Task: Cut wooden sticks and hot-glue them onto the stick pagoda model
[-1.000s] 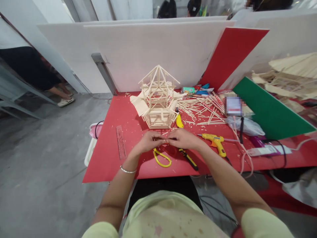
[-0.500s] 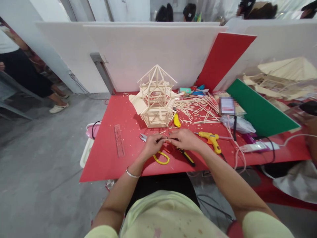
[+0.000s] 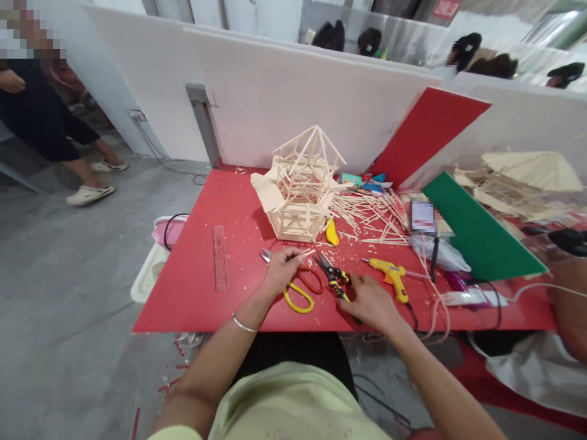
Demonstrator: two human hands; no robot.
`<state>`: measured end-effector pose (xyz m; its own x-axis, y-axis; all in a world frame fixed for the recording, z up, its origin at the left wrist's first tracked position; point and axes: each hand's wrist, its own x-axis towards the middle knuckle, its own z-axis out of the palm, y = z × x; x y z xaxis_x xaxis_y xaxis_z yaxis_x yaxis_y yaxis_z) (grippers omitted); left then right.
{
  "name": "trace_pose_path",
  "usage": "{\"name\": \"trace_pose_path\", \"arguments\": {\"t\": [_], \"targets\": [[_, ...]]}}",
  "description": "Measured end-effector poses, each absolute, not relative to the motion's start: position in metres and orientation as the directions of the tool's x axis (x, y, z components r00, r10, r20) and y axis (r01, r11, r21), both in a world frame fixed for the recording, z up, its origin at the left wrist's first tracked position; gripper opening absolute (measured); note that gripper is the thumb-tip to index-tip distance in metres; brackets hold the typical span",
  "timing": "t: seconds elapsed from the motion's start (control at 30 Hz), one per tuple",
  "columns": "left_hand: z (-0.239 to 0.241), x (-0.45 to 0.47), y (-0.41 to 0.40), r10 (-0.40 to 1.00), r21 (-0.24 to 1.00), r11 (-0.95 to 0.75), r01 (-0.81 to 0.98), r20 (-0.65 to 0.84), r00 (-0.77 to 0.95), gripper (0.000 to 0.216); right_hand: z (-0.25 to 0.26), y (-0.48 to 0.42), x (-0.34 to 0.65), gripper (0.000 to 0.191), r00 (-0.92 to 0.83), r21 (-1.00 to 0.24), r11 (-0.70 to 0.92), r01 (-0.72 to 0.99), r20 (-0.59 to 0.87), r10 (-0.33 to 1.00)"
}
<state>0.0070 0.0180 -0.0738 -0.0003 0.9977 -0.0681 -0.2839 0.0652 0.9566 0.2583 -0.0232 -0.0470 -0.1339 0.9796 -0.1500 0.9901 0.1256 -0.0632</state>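
Observation:
My left hand (image 3: 282, 269) pinches a short, thin wooden stick (image 3: 310, 252) between thumb and fingertips. My right hand (image 3: 369, 299) has its thumb and fingers around the black-and-yellow handles of a pair of cutting pliers (image 3: 337, 279), whose jaws point up and left on the table. Between the hands lies a pair of scissors (image 3: 299, 297) with one red and one yellow handle loop, its blades partly behind my left hand. Beyond them stands a pavilion model (image 3: 300, 201) of wooden sticks, with an open pointed roof frame and one slatted eave.
A yellow glue gun (image 3: 389, 273) lies right of my right hand. Many loose sticks (image 3: 371, 214) and a yellow banana-shaped item (image 3: 331, 233) lie beside the model. A clear ruler (image 3: 220, 258) lies left on the red table (image 3: 183, 299). A green board (image 3: 481, 229) leans at right.
My hands were together at the small stick; my right hand has moved right and down onto the pliers, while my left keeps the stick. The view has tilted.

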Motion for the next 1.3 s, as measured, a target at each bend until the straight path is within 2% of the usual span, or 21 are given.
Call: {"name": "trace_pose_path", "arguments": {"t": [0.07, 0.17, 0.23, 0.3, 0.33, 0.4, 0.47, 0.57, 0.67, 0.77, 0.87, 0.93, 1.17, 1.3], "targets": [[-0.073, 0.008, 0.018, 0.994, 0.934, 0.098, -0.343, -0.106, -0.004, 0.028, -0.045, -0.023, 0.263, 0.053, -0.129, -0.208, 0.101, 0.973, -0.125, 0.984], [-0.074, 0.008, 0.02, 0.989, 0.885, 0.131, -0.446, -0.145, 0.001, 0.035, -0.036, -0.03, 0.273, 0.037, -0.201, -0.587, 0.063, 0.807, -0.173, 0.964], [-0.077, 0.008, 0.022, 0.988, 0.849, 0.135, -0.511, -0.152, 0.009, 0.038, -0.027, -0.039, 0.274, 0.049, -0.262, -0.788, -0.063, 0.612, -0.278, 0.924], [-0.079, 0.008, 0.023, 0.988, 0.824, 0.136, -0.55, -0.156, 0.01, 0.04, -0.019, -0.05, 0.267, 0.059, -0.316, -0.862, -0.234, 0.45, -0.399, 0.861], [-0.08, 0.008, 0.024, 0.987, 0.818, 0.136, -0.558, -0.158, 0.009, 0.04, -0.015, -0.055, 0.261, 0.056, -0.338, -0.867, -0.303, 0.396, -0.444, 0.83], [-0.082, 0.008, 0.024, 0.987, 0.814, 0.13, -0.567, -0.158, -0.001, 0.04, -0.013, -0.061, 0.245, 0.042, -0.363, -0.865, -0.374, 0.336, -0.485, 0.795], [-0.083, 0.008, 0.025, 0.989, 0.808, 0.113, -0.577, -0.15, -0.016, 0.04, -0.015, -0.06, 0.23, 0.041, -0.354, -0.869, -0.364, 0.334, -0.474, 0.807], [-0.083, 0.008, 0.025, 0.991, 0.801, 0.092, -0.591, -0.134, -0.027, 0.04, -0.019, -0.046, 0.215, 0.048, -0.311, -0.849, -0.186, 0.494, -0.373, 0.874], [-0.08, 0.007, 0.024, 0.992, 0.81, 0.086, -0.58, -0.124, -0.025, 0.038, -0.018, -0.029, 0.208, 0.056, -0.299, -0.706, 0.086, 0.703, -0.184, 0.936], [-0.076, 0.008, 0.023, 0.994, 0.828, 0.065, -0.557, -0.1, -0.032, 0.035, -0.015, -0.019, 0.203, 0.066, -0.29, -0.524, 0.198, 0.828, -0.099, 0.952], [-0.074, 0.008, 0.021, 0.996, 0.857, 0.046, -0.513, -0.077, -0.039, 0.031, -0.015, -0.018, 0.197, 0.072, -0.277, -0.374, 0.226, 0.9, -0.089, 0.957], [-0.072, 0.009, 0.02, 0.996, 0.875, 0.044, -0.482, -0.074, -0.043, 0.028, -0.017, -0.018, 0.194, 0.073, -0.278, -0.322, 0.237, 0.916, -0.087, 0.957], [-0.068, 0.009, 0.015, 0.996, 0.922, 0.028, -0.385, -0.06, -0.072, 0.022, -0.017, -0.017, 0.191, 0.07, -0.287, -0.226, 0.265, 0.938, -0.071, 0.955], [-0.069, 0.008, 0.015, 0.995, 0.941, 0.01, -0.339, -0.043, -0.089, 0.019, -0.019, -0.017, 0.192, 0.072, -0.307, -0.253, 0.281, 0.926, -0.07, 0.949]]}}
